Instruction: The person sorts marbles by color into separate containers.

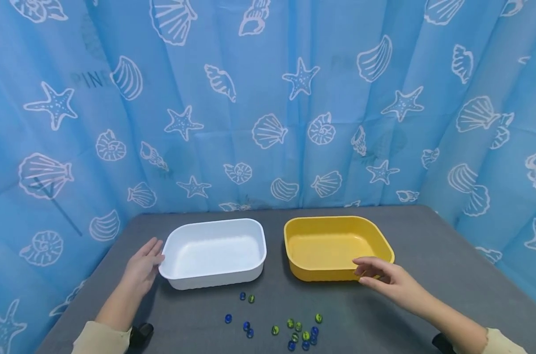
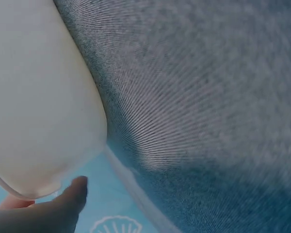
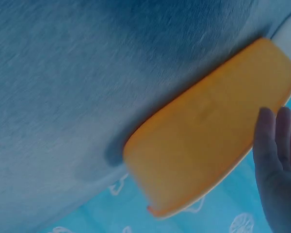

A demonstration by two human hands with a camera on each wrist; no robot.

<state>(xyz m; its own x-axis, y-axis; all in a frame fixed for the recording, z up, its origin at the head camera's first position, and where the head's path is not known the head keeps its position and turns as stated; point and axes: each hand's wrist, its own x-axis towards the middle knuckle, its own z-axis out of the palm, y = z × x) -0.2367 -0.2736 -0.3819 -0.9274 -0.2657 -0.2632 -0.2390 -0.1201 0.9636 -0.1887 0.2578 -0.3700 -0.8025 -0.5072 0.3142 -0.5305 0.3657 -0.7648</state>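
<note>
A white basin (image 1: 212, 281) stands on the grey table, left of a yellow basin (image 1: 321, 275). My left hand (image 1: 140, 268) is at the white basin's left end, fingers extended beside its rim; whether it touches is hard to tell. The left wrist view shows that hand's thumb (image 2: 73, 196) close to the basin wall (image 2: 43, 107). Over the front right edge of the yellow basin hovers my right hand (image 1: 389, 285), fingers loosely bent and holding nothing. In the right wrist view its fingers (image 3: 266, 131) overlap the yellow wall (image 3: 208, 126); contact cannot be made out.
Several blue marbles (image 1: 228, 318) and green marbles (image 1: 275, 330) lie scattered on the grey table (image 1: 197, 322) in front of the basins. Behind and beside the table hangs a blue curtain (image 1: 294, 162) with white shells and starfish. A dark strap shows at each wrist.
</note>
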